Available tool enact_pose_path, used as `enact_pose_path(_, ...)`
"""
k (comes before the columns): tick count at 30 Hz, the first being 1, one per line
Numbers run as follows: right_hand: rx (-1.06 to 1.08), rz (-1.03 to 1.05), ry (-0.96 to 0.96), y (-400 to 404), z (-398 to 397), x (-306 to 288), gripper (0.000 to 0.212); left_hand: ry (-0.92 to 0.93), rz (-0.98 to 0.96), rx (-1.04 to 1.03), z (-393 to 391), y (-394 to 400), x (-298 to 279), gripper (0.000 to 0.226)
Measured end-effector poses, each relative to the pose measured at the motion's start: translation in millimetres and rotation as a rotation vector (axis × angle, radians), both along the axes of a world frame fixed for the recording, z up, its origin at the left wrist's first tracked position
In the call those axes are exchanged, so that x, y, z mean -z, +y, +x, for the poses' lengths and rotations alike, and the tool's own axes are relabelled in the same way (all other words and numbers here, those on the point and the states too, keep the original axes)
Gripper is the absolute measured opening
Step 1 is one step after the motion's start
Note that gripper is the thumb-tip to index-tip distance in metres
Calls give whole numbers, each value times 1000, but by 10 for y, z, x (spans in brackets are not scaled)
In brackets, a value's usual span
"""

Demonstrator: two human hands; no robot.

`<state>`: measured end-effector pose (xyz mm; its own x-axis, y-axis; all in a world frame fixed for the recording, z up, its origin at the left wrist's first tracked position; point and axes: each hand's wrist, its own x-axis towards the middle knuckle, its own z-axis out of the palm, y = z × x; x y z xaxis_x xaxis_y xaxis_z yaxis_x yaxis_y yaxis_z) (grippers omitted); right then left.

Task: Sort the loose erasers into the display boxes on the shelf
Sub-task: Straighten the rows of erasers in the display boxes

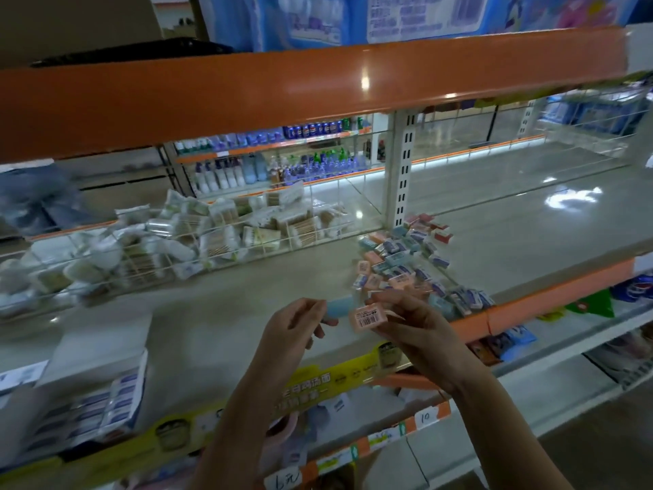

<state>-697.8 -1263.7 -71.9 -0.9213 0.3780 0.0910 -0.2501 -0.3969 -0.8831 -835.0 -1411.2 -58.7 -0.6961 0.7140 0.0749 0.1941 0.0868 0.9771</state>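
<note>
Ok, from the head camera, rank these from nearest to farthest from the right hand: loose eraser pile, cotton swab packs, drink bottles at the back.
1. Loose eraser pile, just beyond the right hand.
2. Cotton swab packs, farther left.
3. Drink bottles, far back.

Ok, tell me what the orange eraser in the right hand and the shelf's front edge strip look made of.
Orange eraser: seemingly soft rubber or vinyl in clear glossy wrap, with a white barcode sticker; the wrap is a guess.
Front edge strip: orange, smooth, probably painted metal or plastic; the strip above it shows sharp glare.

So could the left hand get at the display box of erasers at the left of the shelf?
Probably yes: bare shelf lies between the left hand and the display box, though it already pinches a blue eraser.
</note>
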Motion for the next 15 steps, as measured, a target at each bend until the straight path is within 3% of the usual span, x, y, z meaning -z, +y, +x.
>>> enact_pose_path(6,-8,-43,-35,-382,-273,-57,46,3,-20,-82,-128,-441,13,23)
enact_pose_path(11,110,6,-161,-815,-613,-130,13,33,44,-141,-336,-871,-27,23)
enact_pose_path(15,114,78,-212,-1217,-901,-151,11,50,25,-144,-588,-1301,-65,27)
